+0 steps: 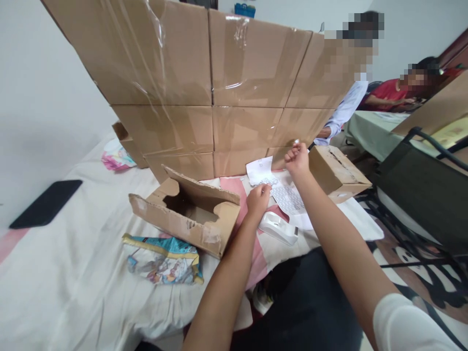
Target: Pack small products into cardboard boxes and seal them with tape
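Observation:
My left hand (pixel 259 199) is low over the near left edge of a white sheet (pixel 288 197) covered in rows of small printed shapes, its fingers closed; what they hold, if anything, is hidden. Raised higher and to the right, my right hand (pixel 297 157) pinches a tiny whitish piece (pixel 296 142) in front of the cardboard wall. A white tape dispenser (pixel 278 227) lies just below the sheet. Beyond my left hand, another white paper (pixel 260 170) leans up against the cardboard.
A cardboard partition (pixel 248 63) rises behind. An open box (pixel 186 209) and a colourful bag (pixel 163 261) lie left, another box (pixel 338 173) right. A black flat object (pixel 47 204) lies far left. Two people sit beyond, near a chair (pixel 424 195).

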The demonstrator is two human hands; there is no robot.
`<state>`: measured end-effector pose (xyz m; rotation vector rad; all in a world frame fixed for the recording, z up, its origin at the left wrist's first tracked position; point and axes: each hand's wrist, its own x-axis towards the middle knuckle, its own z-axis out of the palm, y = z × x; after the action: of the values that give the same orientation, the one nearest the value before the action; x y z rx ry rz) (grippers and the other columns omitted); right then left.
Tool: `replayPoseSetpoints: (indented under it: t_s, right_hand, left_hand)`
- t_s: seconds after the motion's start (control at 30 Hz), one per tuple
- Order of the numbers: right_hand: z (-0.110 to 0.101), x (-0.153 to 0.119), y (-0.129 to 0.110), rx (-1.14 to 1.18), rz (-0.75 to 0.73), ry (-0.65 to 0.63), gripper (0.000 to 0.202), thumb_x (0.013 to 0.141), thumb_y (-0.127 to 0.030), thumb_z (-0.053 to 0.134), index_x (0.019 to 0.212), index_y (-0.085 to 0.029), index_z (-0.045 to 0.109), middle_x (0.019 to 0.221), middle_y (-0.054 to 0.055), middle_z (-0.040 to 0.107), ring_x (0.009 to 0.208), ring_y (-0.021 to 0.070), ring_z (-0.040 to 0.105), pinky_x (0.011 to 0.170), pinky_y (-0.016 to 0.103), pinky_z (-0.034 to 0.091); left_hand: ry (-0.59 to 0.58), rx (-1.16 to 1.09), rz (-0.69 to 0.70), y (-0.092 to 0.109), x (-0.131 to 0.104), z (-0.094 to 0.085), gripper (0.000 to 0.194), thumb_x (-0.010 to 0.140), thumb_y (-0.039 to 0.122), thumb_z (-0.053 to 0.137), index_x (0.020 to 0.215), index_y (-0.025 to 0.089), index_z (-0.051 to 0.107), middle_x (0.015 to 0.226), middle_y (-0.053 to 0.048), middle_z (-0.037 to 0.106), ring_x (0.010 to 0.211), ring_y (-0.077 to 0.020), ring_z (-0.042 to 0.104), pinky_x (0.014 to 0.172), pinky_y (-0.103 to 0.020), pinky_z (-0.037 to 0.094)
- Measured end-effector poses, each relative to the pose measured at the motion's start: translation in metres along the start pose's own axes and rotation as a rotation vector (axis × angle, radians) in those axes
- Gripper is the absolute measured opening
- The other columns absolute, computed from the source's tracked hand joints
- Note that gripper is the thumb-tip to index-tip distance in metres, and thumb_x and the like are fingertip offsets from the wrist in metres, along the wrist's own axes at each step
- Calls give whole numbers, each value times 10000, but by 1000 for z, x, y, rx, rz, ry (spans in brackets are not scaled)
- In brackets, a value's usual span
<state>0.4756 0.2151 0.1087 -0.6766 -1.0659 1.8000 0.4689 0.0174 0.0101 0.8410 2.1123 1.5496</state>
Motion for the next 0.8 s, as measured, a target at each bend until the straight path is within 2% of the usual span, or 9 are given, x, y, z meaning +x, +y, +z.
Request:
replayPoseSetpoints:
  t_s: [0.1,0.17,0.3,0.43,0.57,0.67,0.73,0.8]
  right_hand:
    - [-14,3,-14,-31,-19,-59,296,910,-304,556,678,-228,390,450,-109,201,354,59,132,314,185,187]
    - [-24,-2,-12,-222,3,-142,294,887,-320,570,666,-226,399,448,-110,216,362,56,144,319,180,187]
    - [-32,-19,17,-781,107,-333,300,806,-328,678,621,-205,476,421,-99,303,350,44,206,324,179,175]
    - [-20,-22,49,-1230,154,-478,307,704,-252,782,537,-175,537,384,-65,393,332,50,291,333,187,171]
    - [-8,-12,65,-1384,97,-421,253,638,-191,798,539,-162,567,420,-42,465,438,83,461,419,172,290]
    - [-8,-9,68,-1522,63,-328,234,608,-269,832,656,-149,638,596,39,624,681,182,639,573,212,432]
    - [-10,-10,67,-1685,29,-284,318,641,-375,830,784,-128,688,799,125,709,872,262,682,697,269,486]
    - [-10,-11,64,-1828,-9,-279,381,748,-461,752,899,-113,714,964,179,728,984,303,681,772,308,500]
  left_hand:
    - [2,-14,-6,-1,1,1,367,992,468,418,898,285,721,921,4,748,904,-195,670,770,-286,446]
    - [2,-22,-8,-1,1,1,365,990,473,422,893,285,719,907,3,746,909,-202,669,776,-291,446]
    - [2,-35,1,-2,0,1,364,990,476,422,903,285,719,893,-3,744,912,-205,666,792,-294,449]
    - [5,-41,19,-4,1,1,363,994,460,417,910,277,720,920,-6,750,911,-199,666,790,-288,447]
    - [2,-41,25,-4,2,0,386,1000,475,401,944,274,725,970,-6,759,935,-194,669,788,-277,448]
    - [-3,-43,23,-4,2,0,401,998,497,399,953,272,728,957,-5,759,938,-195,669,785,-274,446]
    - [-1,-46,21,-4,2,0,396,991,500,412,938,267,728,943,-9,755,931,-197,668,780,-275,442]
    - [4,-52,18,-4,1,0,383,984,493,425,926,266,727,934,-11,753,923,-198,666,774,-277,439]
